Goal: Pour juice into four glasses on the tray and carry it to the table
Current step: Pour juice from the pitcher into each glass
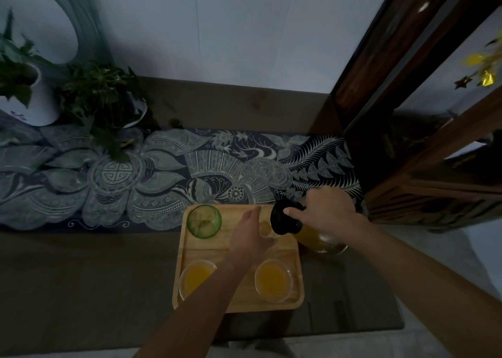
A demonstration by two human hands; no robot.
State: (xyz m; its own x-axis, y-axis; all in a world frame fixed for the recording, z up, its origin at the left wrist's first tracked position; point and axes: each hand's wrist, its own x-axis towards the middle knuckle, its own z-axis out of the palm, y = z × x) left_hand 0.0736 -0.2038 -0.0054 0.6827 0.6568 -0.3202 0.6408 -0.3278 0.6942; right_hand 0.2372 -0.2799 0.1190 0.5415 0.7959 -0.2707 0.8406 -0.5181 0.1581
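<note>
1. Green foliage, two potted plants [100,94] in white pots, occupies the far left of the dark tabletop [81,276], well apart from the work. A blue-and-white patterned runner [163,173] crosses the top.
2. Wooden tray [239,307] lies directly in front of the person, with its far end resting on the runner. Placement is judged convenient, as all four glasses are within reach of both arms.
3. Green glass [205,221] stands upright in the far-left corner of the tray. Its contents cannot be determined through the tinted wall.
4. Near-left glass [197,277] is clear, upright and holds orange juice. The left forearm passes over part of it.
5. Left hand [251,235] reaches across the middle of the tray to the far-right glass [267,228], with the fingers extended alongside it. The glass is largely hidden, so whether the thumb closes round it cannot be told. The judged purpose is to steady the glass for filling.
6. Near-right glass [273,280] is clear, upright and has juice in it.
7. Jug [312,238] of orange juice is just off the tray's right edge, leaning so that its black lid [284,220] points toward the far-right glass. Right hand [326,211] grips the jug near the top with the thumb laid on the lid — judged to keep the lid seated while tipping.
8. Dark wooden cabinet [407,113] stands against the right end of the tabletop, clear of the work.
9. Assessment: two glasses are visibly filled and a pour into the far-right glass appears to be in hand. The carry has not begun.
</note>
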